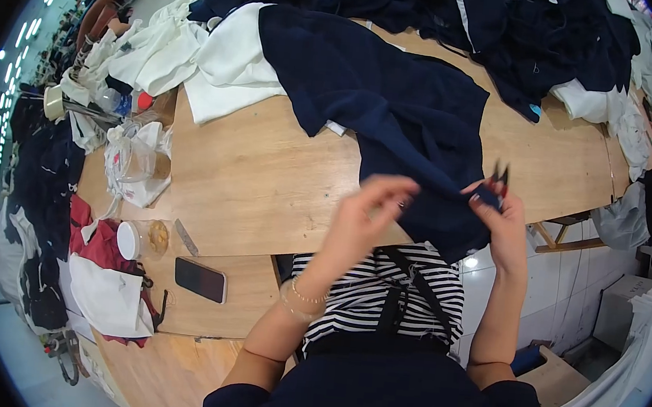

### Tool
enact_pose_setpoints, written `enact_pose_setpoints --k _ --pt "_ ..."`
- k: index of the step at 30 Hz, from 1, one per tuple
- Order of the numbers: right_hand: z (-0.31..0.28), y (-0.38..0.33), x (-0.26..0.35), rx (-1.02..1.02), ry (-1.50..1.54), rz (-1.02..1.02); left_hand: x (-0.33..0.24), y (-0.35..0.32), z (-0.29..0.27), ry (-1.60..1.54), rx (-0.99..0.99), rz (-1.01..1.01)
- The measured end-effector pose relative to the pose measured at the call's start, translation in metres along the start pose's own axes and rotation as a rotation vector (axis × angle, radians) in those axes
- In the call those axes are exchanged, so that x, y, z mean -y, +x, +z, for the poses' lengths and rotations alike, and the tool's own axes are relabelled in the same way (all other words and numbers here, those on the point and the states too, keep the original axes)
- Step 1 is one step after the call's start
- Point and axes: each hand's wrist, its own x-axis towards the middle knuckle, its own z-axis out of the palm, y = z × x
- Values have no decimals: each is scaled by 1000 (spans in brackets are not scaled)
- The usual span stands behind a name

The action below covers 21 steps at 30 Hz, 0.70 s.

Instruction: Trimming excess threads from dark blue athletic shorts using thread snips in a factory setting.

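While the striped cloth (328, 302) lies nearest, at your waist, both your hands are raised beyond it, by the near edge of the table (258, 173). Your right hand (511, 225) grasps a fold of the navy garment (379, 63) between thumb and fingers; small snips (500, 177) stand points-up in the same hand, presumably carried there so that the fingertips are free for cloth. Your left hand (360, 215) is blurred, its fingers bent beside the garment; whether they pinch anything cannot be told. Relative to the grip, the garment's near end hangs below your right hand, while its bulk spreads away across the table, which probably bears the weight. To your left lie a phone (201, 279) and a jar (151, 239), apparently set aside for working room. Farther off, white cloth (234, 57) meets the garment, and dark clothes (562, 38) are heaped beyond
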Motion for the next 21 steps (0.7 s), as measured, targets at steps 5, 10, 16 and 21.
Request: enact_pose_setpoints --k 5,10,16,21 --pt "-23 27 -10 -502 700 181 43 80 -72 1255 -586 342" --pt "-62 43 -16 -542 847 210 41 112 -139 951 -302 200" --pt "-95 40 52 -557 791 -39 -76 53 -180 45 -385 173" --pt "-97 49 80 -432 681 -94 -112 20 -183 -14 -240 -24"
